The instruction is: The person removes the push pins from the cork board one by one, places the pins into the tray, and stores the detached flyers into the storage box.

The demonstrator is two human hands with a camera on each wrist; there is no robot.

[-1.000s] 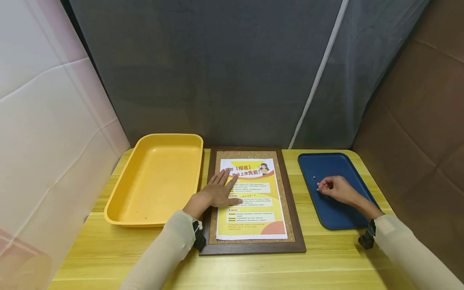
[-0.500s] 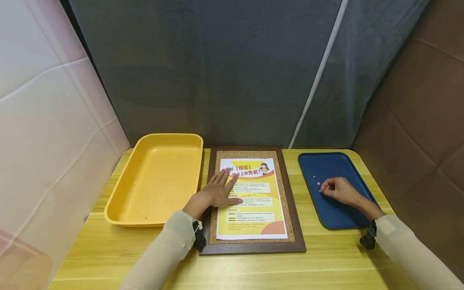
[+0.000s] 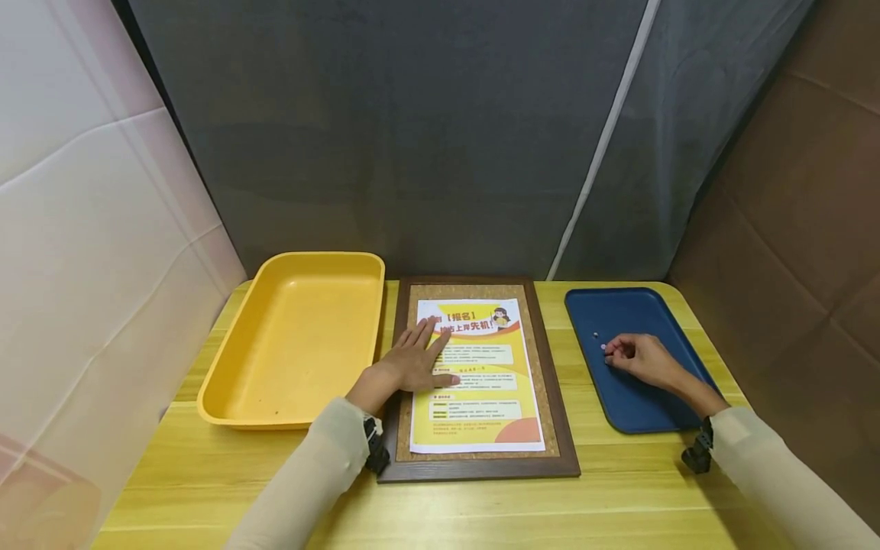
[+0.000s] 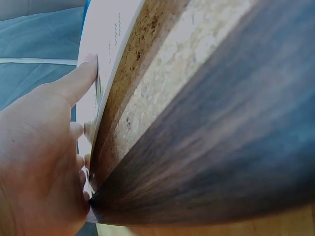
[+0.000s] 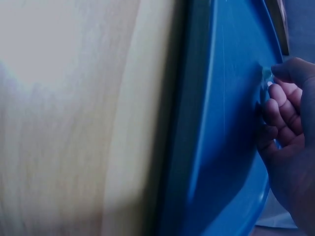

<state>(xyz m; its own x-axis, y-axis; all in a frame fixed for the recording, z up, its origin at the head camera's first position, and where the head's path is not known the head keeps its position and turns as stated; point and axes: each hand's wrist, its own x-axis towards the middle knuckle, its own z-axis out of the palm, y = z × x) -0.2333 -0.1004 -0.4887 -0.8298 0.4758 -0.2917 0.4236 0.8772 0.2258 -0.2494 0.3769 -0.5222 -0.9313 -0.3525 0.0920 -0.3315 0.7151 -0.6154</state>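
Observation:
My left hand (image 3: 412, 365) lies flat with spread fingers on a yellow-and-white printed poster (image 3: 474, 424), which rests on a framed cork board (image 3: 552, 435). In the left wrist view, the thumb (image 4: 81, 78) presses along the paper near the cork. Over the left part of a blue tray (image 3: 653, 313), my right hand (image 3: 642, 359) has its fingers curled, thumb and forefinger pinching a small pale-green push pin (image 5: 267, 73). A pink pin (image 3: 603, 347) and another small pin (image 3: 595, 335) lie on the tray just beyond the fingertips.
A deep yellow tray (image 3: 292, 424) stands left of the board on the wooden table (image 3: 481, 512). A grey curtain (image 3: 412, 153) hangs behind the table, with a white sheet (image 3: 82, 229) on the left and a brown one (image 3: 791, 229) on the right.
My right hand shifts slightly right, uncovering the pink pin, then back a little left, its fingertips now over the spot where the pale pin lay. The left hand stays in place.

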